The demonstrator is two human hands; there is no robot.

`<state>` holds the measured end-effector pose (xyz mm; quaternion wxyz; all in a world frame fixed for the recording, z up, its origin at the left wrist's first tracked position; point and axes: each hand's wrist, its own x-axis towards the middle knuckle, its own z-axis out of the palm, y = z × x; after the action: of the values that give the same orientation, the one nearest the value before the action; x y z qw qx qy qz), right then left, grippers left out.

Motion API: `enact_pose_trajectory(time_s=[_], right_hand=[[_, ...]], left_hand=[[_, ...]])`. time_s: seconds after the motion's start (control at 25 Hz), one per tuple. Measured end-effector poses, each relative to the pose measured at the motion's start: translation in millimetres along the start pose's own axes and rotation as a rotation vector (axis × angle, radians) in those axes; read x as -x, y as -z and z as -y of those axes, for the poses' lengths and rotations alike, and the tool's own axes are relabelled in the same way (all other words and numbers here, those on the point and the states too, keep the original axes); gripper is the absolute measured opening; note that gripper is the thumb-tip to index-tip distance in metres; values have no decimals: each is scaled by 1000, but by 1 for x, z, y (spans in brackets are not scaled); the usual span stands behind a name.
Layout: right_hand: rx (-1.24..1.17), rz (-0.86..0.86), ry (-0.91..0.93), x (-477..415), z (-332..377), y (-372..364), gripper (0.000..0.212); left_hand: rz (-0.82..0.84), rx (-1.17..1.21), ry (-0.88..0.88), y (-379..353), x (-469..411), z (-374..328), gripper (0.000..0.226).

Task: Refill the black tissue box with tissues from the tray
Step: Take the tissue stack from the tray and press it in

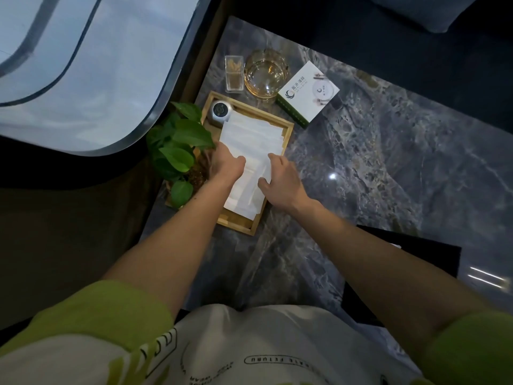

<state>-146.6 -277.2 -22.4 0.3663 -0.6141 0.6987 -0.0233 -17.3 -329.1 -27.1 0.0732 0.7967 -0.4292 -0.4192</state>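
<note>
Both hands on the soft white tissues (251, 140) in the shallow wooden tray (288, 130).
Left hand (226, 165) curled round the stack's left edge, thumb on top; right hand (283, 182) pinching a raised fold at the tray's right side. Flat rectangular sheets, slightly fanned, along the tray's length. Matte black tissue box (433, 257) nearer than the tray, to its right, on the glossy veined marble table (388, 162), partly under the right forearm.
</note>
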Motion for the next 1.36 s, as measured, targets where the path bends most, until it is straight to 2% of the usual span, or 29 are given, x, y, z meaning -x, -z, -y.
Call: enact_pose_trajectory(time_s=[0.2, 0.32, 0.52, 0.6, 0.76, 0.88, 1.08, 1.16, 1.28, 1.36], right_hand=[[-46, 18, -21, -3, -3, 0, 63], [-106, 27, -26, -2, -7, 2, 63], [-480, -42, -141, 3, -7, 9, 42], [-617, -44, -179, 10, -10, 14, 36], [-787, -79, -163, 38, -14, 28, 38], [-1069, -35, -286, 62, -18, 40, 49], [-1426, 76, -318, 117, -48, 51, 42], [-1461, 62, -256, 138, -63, 55, 43], [-1428, -18, -166, 166, -84, 60, 44], [-1409, -34, -120, 182, -96, 62, 45]], left_hand=[[27, -63, 22, 6, -2, -2, 56], [79, 6, -36, 13, -2, -4, 66], [292, -57, -280, 26, 12, -14, 84], [361, -66, -359, 28, 25, -15, 80], [403, -6, -444, 38, 56, -15, 62], [478, 243, -407, 47, 85, -15, 57], [743, 606, -276, 48, 127, -5, 51], [786, 607, -254, 38, 144, -2, 50], [767, 572, -311, 15, 172, -1, 53], [762, 599, -284, -1, 186, 0, 51]])
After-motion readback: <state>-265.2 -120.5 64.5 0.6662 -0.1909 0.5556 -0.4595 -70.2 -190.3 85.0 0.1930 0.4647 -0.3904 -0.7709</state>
